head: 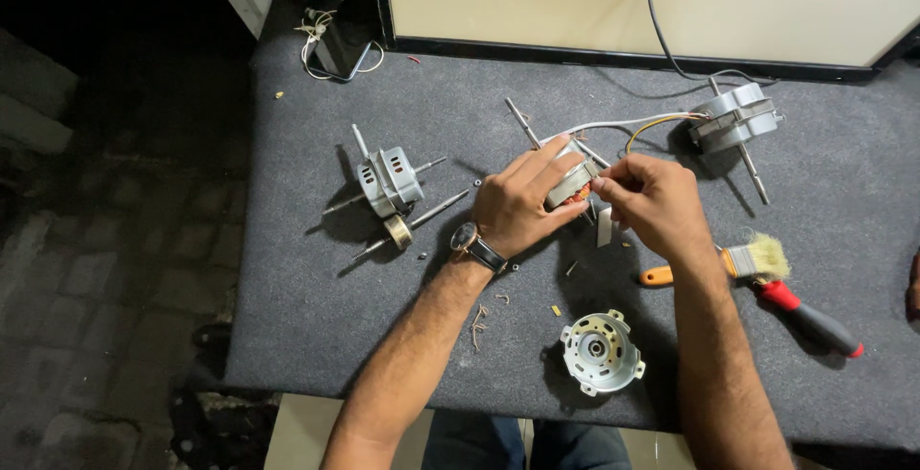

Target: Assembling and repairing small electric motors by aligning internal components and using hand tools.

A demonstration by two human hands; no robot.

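— Hands first: what do we hold?

— Our left hand (522, 204) wraps its curled fingers over the grey metal motor stator with copper windings (572, 183). Our right hand (654, 204) is pinched narrow at that motor's right side; what sits between its fingertips we cannot tell.

— What surrounds us?

— A grey cased motor with long shafts (388, 183) lies towards the left edge of the grey felt-covered bench (316, 269); a round silver end cap (601, 352) sits near the front edge. An orange-handled paintbrush (738, 264) and a red-and-black-handled screwdriver (810, 318) lie beside our right wrist, and another silver motor (736, 117) rests near the back edge, wired to ours.

— And the stator?

— Mid-bench, between both hands, touching both.
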